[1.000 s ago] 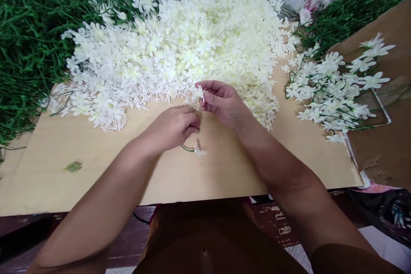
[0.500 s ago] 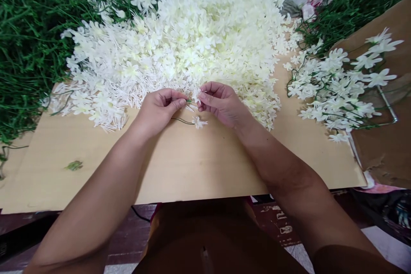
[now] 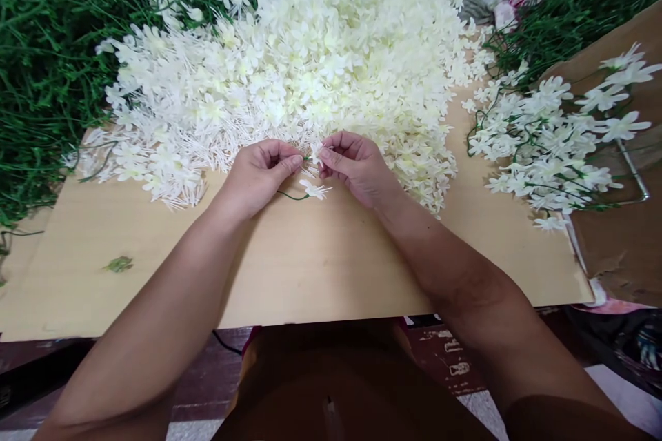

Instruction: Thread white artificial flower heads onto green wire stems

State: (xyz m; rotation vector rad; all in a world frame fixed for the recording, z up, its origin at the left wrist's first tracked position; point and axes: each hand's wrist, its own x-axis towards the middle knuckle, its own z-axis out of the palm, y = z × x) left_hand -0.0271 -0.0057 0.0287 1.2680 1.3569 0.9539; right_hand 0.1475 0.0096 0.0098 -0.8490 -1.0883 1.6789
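Between thumb and forefinger, my left hand (image 3: 266, 172) pinches a thin green artificial flower stem (image 3: 292, 197). One branch of it runs out below the fingers and ends in a white artificial flower (image 3: 314, 189). Close beside it, my right hand (image 3: 354, 164) pinches another white flower (image 3: 316, 150) at the tip of the stem. The fingers partly hide where stem and flower meet. Just behind both hands rises a big heap of loose white flowers (image 3: 331, 62).
Tangled green stems (image 3: 52, 69) pile up at the left, and more green stems (image 3: 563, 27) lie at the back right. Flowered sprays (image 3: 548, 138) rest at the right beside a brown cardboard box (image 3: 615, 248). A small green scrap (image 3: 119, 264) lies on the tabletop (image 3: 310, 275).
The dangling white flower below my hands has swung slightly up and left, and its petals have turned. Both hands keep nearly the same place and grip. The view has shifted slightly.
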